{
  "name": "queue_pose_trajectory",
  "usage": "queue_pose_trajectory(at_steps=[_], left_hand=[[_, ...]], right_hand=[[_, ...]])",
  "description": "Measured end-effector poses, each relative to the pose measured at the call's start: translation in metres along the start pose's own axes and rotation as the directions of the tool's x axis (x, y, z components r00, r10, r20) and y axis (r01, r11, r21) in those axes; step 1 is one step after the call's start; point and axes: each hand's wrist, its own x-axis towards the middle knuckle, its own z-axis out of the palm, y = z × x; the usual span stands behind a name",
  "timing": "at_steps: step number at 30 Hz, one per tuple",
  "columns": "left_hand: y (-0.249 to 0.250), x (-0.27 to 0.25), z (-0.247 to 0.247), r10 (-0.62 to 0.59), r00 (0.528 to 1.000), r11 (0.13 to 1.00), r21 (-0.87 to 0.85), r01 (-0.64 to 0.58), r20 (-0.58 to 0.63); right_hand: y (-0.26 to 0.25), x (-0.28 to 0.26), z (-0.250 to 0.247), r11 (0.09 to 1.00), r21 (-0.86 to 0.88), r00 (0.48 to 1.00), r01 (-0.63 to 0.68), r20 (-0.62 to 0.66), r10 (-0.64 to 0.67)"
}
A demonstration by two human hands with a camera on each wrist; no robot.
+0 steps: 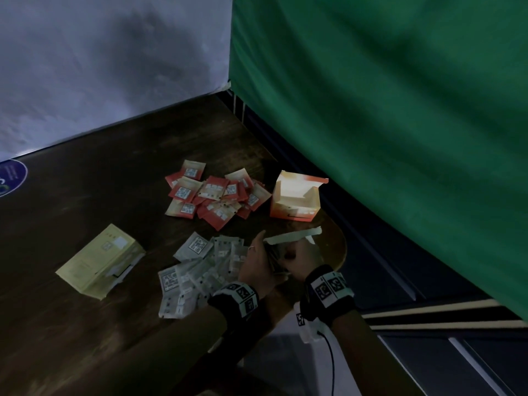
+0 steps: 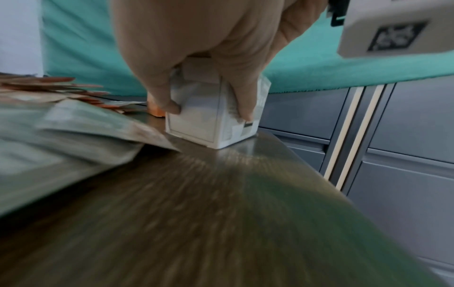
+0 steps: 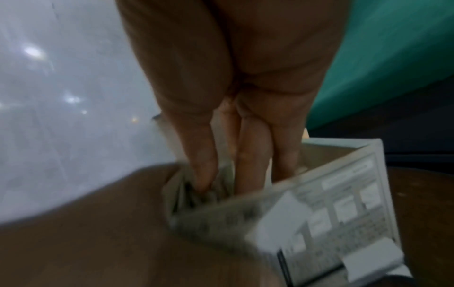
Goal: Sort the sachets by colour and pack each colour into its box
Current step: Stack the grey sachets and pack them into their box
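Gripping the white box (image 2: 211, 120) near the counter (image 1: 85, 195) edge, the left hand (image 1: 257, 264) is steadying it while the right hand (image 1: 300, 255) is pushing pale sachets (image 3: 196, 196) straight down inside.

Red sachets (image 1: 213, 197) with white code patches at frame centre; grey-white sachets (image 1: 197, 270) printed with black codes below; orange-and-white box (image 1: 295, 200) right; pale yellow box (image 1: 98, 261) left; green curtain (image 1: 400, 110); dark brown table (image 1: 85, 195)
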Motion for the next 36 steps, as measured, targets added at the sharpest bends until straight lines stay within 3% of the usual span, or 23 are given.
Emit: queue_pose_trajectory(at_steps=[5,7,11,14,16,19,22,23,26,28,31,36], left_hand=[[0.002,-0.001,0.003,0.025,1.000,0.999,0.032,-0.024,-0.007],[0.002,-0.004,-0.003,0.048,0.999,0.998,0.043,-0.049,0.022],[-0.013,-0.012,-0.035,0.121,0.989,0.979,0.157,-0.132,0.081],[-0.036,-0.025,-0.074,0.058,0.998,0.963,0.263,-0.065,0.035],[-0.056,-0.038,-0.100,0.047,0.997,0.954,0.298,-0.025,-0.065],[-0.092,-0.056,-0.123,0.029,0.992,0.901,0.432,0.027,-0.122],[-0.111,-0.067,-0.125,-0.158,0.980,0.855,0.481,0.195,-0.116],[-0.113,-0.068,-0.123,-0.188,0.975,0.850,0.478,0.220,-0.115],[-0.110,-0.064,-0.122,-0.235,0.963,0.877,0.400,0.268,-0.129],[-0.107,-0.059,-0.125,-0.302,0.943,0.896,0.294,0.332,-0.141],[-0.106,-0.052,-0.130,-0.322,0.924,0.919,0.166,0.358,-0.207],[-0.104,-0.047,-0.133,-0.302,0.930,0.929,0.153,0.336,-0.210]], right_hand=[[-0.003,0.004,0.003,0.998,-0.063,0.999,-0.001,0.039,0.003],[-0.005,0.000,-0.003,0.997,-0.055,0.998,0.054,0.030,-0.052],[-0.013,-0.022,0.002,0.984,0.019,0.958,0.177,-0.234,-0.167],[-0.022,-0.041,0.024,0.942,0.092,0.902,0.322,-0.333,-0.276],[-0.030,-0.042,0.046,0.908,0.154,0.900,0.389,-0.273,-0.339],[-0.046,-0.025,0.074,0.926,0.059,0.927,0.373,-0.057,-0.370],[-0.063,0.000,0.091,0.969,-0.021,0.943,0.246,0.238,-0.235],[-0.068,0.007,0.095,0.973,-0.066,0.940,0.221,0.281,-0.195],[-0.077,0.015,0.108,0.903,-0.339,0.936,0.264,0.316,-0.155],[-0.079,0.014,0.110,0.853,-0.433,0.921,0.292,0.368,-0.128],[-0.077,0.013,0.109,0.870,-0.379,0.915,0.314,0.364,-0.171],[-0.068,0.007,0.107,0.903,-0.311,0.946,0.295,0.224,-0.232]])
